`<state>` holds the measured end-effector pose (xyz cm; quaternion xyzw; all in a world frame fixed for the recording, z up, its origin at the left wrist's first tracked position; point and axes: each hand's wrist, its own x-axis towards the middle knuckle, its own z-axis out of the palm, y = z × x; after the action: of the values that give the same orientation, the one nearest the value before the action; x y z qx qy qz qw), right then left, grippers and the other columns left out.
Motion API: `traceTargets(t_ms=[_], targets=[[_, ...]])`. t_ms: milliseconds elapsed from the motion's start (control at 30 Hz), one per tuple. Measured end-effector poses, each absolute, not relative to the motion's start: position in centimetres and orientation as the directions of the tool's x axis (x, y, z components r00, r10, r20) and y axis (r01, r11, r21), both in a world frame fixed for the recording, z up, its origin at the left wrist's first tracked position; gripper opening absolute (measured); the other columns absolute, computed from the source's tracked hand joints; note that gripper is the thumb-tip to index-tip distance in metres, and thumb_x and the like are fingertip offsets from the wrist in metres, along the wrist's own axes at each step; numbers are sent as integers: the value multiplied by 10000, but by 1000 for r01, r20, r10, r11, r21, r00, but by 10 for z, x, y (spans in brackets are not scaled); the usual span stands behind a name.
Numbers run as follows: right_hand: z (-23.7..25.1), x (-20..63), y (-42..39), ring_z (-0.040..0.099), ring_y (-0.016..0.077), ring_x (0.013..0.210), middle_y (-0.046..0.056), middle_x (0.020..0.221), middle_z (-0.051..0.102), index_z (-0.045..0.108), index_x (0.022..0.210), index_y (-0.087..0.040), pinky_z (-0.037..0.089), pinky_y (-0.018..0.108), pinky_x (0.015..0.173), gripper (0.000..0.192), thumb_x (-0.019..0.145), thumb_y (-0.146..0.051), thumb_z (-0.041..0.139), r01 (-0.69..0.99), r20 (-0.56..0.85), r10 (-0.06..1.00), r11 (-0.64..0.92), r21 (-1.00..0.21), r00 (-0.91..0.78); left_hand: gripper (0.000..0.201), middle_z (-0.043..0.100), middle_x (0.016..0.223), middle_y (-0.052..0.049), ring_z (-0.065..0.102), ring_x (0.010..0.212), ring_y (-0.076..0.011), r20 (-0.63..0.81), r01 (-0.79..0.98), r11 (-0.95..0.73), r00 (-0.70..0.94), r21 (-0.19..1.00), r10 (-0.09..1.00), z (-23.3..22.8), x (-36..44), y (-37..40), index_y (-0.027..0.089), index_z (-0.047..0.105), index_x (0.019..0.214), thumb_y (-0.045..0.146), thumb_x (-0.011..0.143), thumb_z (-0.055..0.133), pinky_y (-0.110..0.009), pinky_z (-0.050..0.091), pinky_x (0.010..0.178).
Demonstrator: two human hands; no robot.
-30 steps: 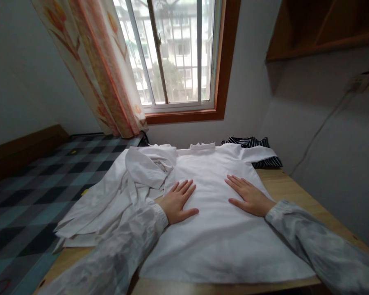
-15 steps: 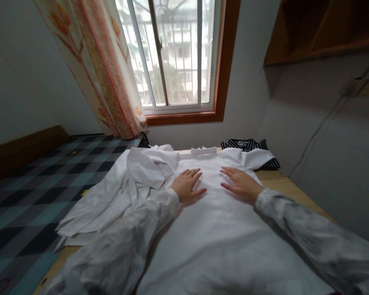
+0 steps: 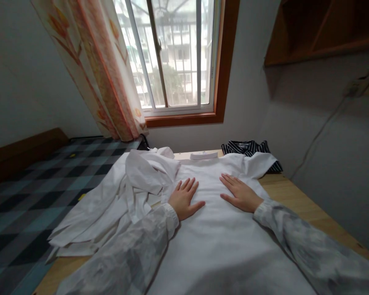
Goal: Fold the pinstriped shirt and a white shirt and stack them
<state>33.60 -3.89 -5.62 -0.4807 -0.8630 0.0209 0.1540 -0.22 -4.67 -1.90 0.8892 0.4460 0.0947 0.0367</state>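
A white shirt [image 3: 215, 241] lies spread flat on a wooden table [image 3: 298, 200], its collar [image 3: 203, 155] at the far end. My left hand [image 3: 184, 198] rests palm down on the shirt's upper left part, fingers apart. My right hand [image 3: 240, 193] lies flat on the upper right part, fingers spread too. Neither hand grips any cloth. The shirt's left sleeve [image 3: 147, 172] is bunched in a crumpled heap just left of my left hand. The right sleeve [image 3: 261, 163] stretches out to the right.
A dark striped garment [image 3: 249, 148] lies at the table's far right corner. A bed with a checked cover [image 3: 33, 192] adjoins the table on the left. A window [image 3: 175, 57] with a flowered curtain [image 3: 95, 69] is straight ahead; a wooden shelf [image 3: 320, 32] hangs upper right.
Both hands slid up the shirt toward the collar, then drew back a little toward me; they stay flat on the cloth and sit closer together than a second ago.
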Motion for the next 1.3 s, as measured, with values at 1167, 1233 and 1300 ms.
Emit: traceTargets(t_ms=[1167, 1233, 1300], targets=[[-53, 366, 38, 383, 404, 1654, 198, 1756, 472, 520, 1658, -137, 245, 639, 1359, 715, 1101, -571, 410, 975, 420, 893, 210, -67, -163, 1040, 497, 1706, -294, 419, 1606, -504, 319, 913, -378, 317, 151, 893, -38, -13, 12, 57, 383, 1711, 836, 1023, 375, -649, 264, 1333], [-54, 369, 39, 371, 403, 1660, 213, 1759, 461, 523, 1646, -107, 227, 632, 1365, 720, 1096, -560, 416, 981, 423, 895, 184, -66, -140, 970, 563, 1656, -276, 461, 1575, -496, 337, 913, -387, 327, 127, 883, -30, -16, 12, 78, 460, 1669, 801, 1025, 424, -645, 266, 1333], [-56, 369, 39, 368, 403, 1661, 216, 1756, 464, 527, 1638, -105, 209, 638, 1367, 717, 1090, -557, 422, 982, 427, 894, 177, -61, -135, 856, 660, 1550, -251, 525, 1517, -480, 334, 916, -389, 339, 94, 879, -16, -20, 13, 112, 599, 1555, 768, 1015, 496, -630, 296, 1324]])
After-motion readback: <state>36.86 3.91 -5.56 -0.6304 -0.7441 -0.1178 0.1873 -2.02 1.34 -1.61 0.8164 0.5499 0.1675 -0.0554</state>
